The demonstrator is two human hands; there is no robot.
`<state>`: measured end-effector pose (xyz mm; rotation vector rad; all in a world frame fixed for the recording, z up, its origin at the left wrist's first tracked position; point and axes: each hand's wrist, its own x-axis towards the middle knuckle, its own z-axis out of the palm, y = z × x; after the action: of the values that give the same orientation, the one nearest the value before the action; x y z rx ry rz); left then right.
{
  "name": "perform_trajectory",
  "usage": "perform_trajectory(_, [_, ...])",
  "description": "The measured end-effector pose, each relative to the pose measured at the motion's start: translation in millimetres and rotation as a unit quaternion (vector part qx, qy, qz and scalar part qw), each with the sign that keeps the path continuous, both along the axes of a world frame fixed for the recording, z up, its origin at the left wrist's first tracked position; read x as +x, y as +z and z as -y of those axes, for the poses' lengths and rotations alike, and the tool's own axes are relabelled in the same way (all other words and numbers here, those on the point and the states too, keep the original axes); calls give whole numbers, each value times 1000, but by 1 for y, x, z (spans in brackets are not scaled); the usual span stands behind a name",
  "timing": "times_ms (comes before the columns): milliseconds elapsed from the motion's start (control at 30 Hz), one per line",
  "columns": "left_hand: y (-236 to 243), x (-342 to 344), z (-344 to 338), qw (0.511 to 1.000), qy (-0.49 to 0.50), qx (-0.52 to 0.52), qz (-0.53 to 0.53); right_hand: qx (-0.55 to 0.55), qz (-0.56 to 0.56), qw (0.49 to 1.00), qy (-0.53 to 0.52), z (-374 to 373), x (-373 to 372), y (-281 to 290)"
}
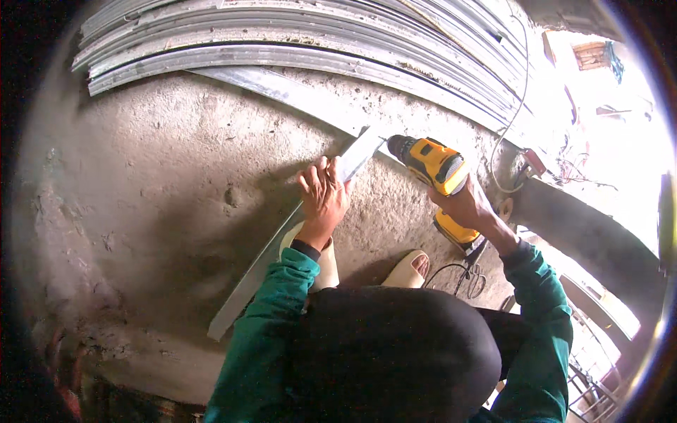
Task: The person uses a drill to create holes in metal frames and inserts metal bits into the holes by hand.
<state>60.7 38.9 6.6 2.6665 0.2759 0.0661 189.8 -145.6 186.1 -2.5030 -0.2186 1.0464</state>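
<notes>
My left hand (324, 194) grips a narrow metal channel (236, 304) that runs diagonally from the lower left up to where it meets a second flat-lying metal strip (282, 92). In my right hand (465, 208) is a yellow and black cordless drill (434, 162), held by its handle, with the chuck pointed left at the upper end of the channel, where the two pieces meet. Whether the drill's tip touches the metal is too small to tell. My sandalled foot (409, 271) rests on the concrete floor (176, 162) below the drill.
A stack of long metal profiles (296, 28) lies along the far side. A cable runs down the right past a reddish object (534, 161), near a dark raised edge (592, 222). A coiled black cord (469, 275) lies beside my foot. Metal bars (592, 381) show at lower right.
</notes>
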Motion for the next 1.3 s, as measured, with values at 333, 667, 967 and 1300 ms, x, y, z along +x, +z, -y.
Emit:
perform_trajectory(333, [3,7,-2,999,-4,-23,26,-112,5,994,-13,9,1,-18])
perform_trajectory(667, [7,9,-2,999,-2,-40,16,-4,82,995,59,17,4,-16])
perform_trajectory(967, [9,10,-5,1000,-10,-24,16,-54,13,998,41,4,29,-9])
perform_trajectory(1300, [7,10,-4,999,-5,-28,32,-30,-32,999,10,-7,40,0])
